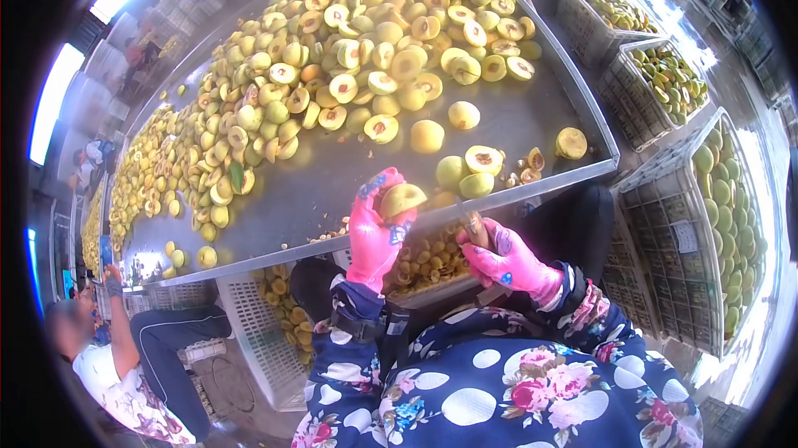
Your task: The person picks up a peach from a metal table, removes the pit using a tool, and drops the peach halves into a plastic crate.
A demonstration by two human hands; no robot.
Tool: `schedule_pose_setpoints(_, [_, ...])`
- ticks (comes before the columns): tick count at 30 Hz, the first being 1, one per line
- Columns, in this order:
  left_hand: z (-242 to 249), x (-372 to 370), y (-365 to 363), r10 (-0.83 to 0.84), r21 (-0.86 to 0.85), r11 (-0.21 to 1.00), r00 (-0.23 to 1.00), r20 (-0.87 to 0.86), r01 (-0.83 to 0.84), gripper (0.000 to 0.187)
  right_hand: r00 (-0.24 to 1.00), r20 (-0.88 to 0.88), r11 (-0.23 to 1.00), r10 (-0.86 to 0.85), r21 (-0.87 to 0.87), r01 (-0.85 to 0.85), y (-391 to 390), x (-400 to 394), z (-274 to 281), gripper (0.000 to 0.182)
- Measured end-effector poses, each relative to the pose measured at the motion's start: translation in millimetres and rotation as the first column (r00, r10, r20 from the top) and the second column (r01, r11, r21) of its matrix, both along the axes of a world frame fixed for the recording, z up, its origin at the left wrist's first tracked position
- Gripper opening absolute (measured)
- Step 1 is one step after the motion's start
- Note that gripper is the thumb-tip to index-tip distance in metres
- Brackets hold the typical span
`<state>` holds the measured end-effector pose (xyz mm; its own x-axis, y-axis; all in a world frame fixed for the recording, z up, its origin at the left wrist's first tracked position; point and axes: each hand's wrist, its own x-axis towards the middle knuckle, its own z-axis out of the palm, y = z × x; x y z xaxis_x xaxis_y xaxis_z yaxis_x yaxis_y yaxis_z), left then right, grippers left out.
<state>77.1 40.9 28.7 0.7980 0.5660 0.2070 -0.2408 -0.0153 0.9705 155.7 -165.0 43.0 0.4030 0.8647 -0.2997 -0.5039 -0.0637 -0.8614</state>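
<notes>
Held fruit [403, 201] near table rim [565, 178], clamped in left hand [376, 232], presumably to steady it; gripped knife [475, 229] by its handle in right hand [511, 261], probably for control; had hands apart, seemingly for room.

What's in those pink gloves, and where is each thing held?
The left grip holds a fruit around its left side. The right grip holds what looks like a knife by its handle; its far end is blurred.

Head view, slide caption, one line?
Left hand holds a fruit, right hand a brown-handled tool, at a metal table bearing a fruit pile, many pieces halved.
</notes>
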Motion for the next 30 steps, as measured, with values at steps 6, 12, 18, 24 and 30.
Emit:
schedule_pose_setpoints(6, [17.4, -14.6, -25.8, 0.024, -0.210, 0.977, 0.998, -0.052, -0.034, 0.044, 0.997, 0.025, 0.995, -0.079, 0.054, 0.078, 17.3, -6.3, 10.5, 0.035])
schedule_pose_setpoints(12, [17.3, -30.3, -34.1, -0.199, -0.559, 0.824, 0.971, -0.136, 0.090, 0.029, 0.934, 0.344, 0.994, -0.097, -0.017, 0.110, 31.7, 11.6, 1.0, 0.032])
schedule_pose_setpoints(18, [-1.5, -42.2, -26.6, -0.447, -0.319, 0.880, 0.840, -0.307, 0.351, 0.040, 0.611, 0.765, 0.975, 0.202, -0.101, -0.197, 43.3, 29.5, 7.0, 0.030])
schedule_pose_setpoints(24, [12.5, -44.2, -32.0, -0.316, -0.531, 0.827, 0.934, -0.166, 0.186, 0.043, 0.655, 0.754, 0.999, -0.037, 0.046, 0.004, 20.4, 11.1, 18.4, 0.031])
schedule_pose_setpoints(30, [32.3, -45.4, -34.0, -0.129, -0.871, 0.491, 0.989, -0.069, 0.003, 0.042, 0.818, 0.466, 0.921, 0.338, -0.345, -0.183, 5.9, -20.6, 47.1, 0.031])
